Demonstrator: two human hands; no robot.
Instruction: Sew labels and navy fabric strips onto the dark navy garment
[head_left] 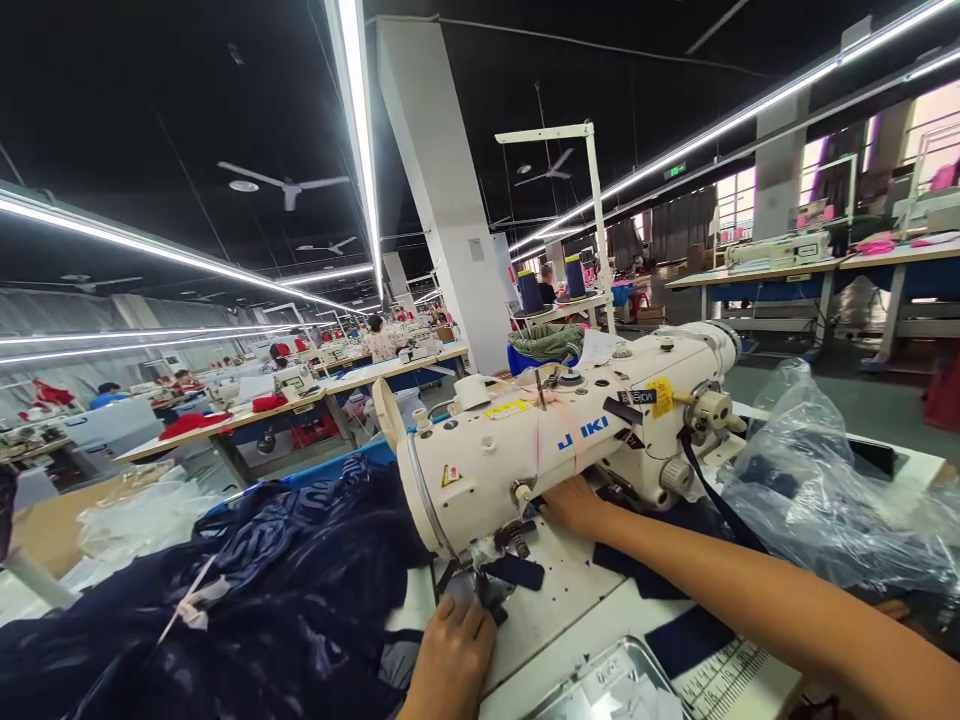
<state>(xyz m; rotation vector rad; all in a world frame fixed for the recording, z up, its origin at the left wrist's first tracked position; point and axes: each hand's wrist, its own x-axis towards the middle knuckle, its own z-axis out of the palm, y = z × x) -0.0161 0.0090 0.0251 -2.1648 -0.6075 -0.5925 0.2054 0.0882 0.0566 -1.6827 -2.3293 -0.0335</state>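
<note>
A white Juki sewing machine (570, 430) stands in front of me on a white table (555, 590). My left hand (454, 650) lies flat, fingers together, on the table just before the needle and presser foot (487, 585), touching a small dark blue fabric piece (517, 572). My right hand (574, 505) reaches under the machine's arm; its fingers are hidden behind the machine body. A large heap of dark blue fabric (247, 590) lies to the left of the needle.
A crumpled clear plastic bag (817, 490) lies at the right. A metal tray (607, 685) sits at the near edge. Thread cones (531, 290) stand on a rack behind. Rows of sewing tables with other workers fill the hall at the left.
</note>
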